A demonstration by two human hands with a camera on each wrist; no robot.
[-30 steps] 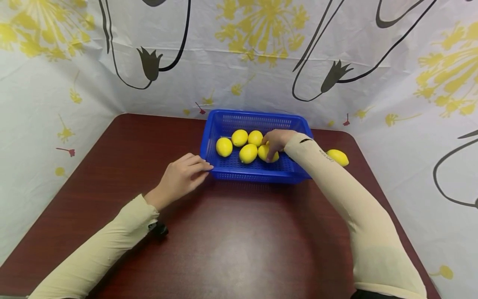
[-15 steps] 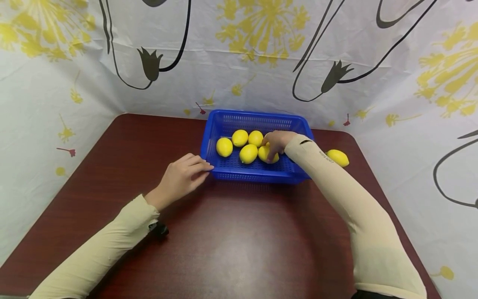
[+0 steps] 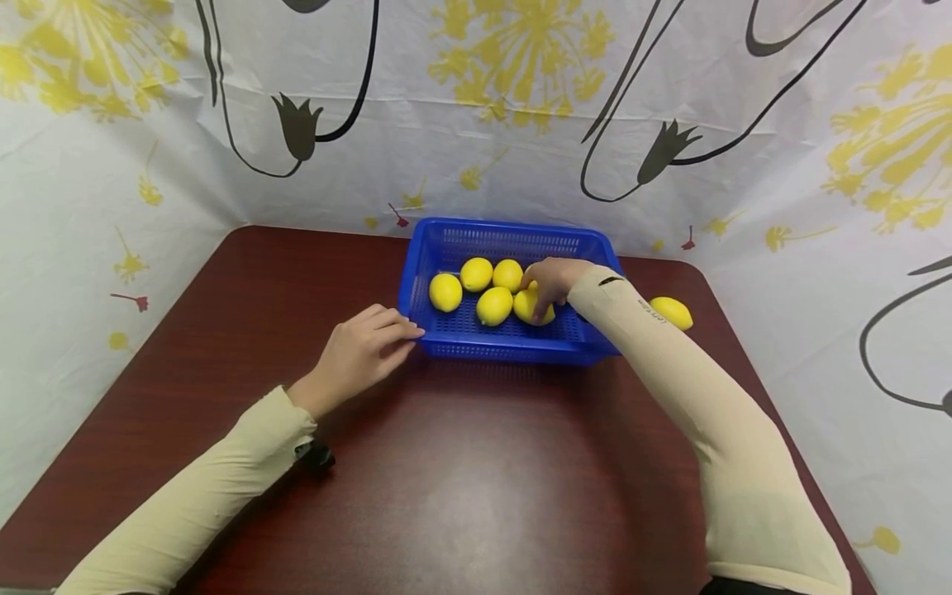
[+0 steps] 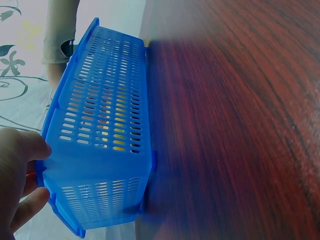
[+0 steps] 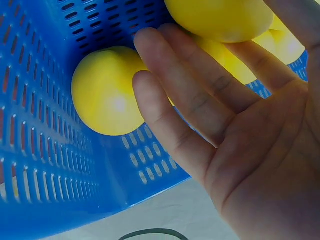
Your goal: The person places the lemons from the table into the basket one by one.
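A blue slotted plastic basket [image 3: 483, 340] stands at the back of the table with several yellow lemons [image 3: 494, 307] inside. My left hand [image 3: 364, 351] grips the rim at its front left corner; the left wrist view shows the fingers [image 4: 36, 146] at that corner. Inside the basket, my right hand [image 3: 554, 281] has thumb and fingers around the lemon [image 3: 530, 307] at the front right. That lemon [image 5: 220, 17] appears by the thumb and index finger in the right wrist view, while another lemon [image 5: 107, 92] lies against the basket wall near the other fingertips.
One lemon [image 3: 672, 313] lies on the dark wood table [image 3: 476, 479], to the right of the basket and partly behind the right sleeve. A white patterned sheet [image 3: 476, 107] hangs close behind the table and along both sides.
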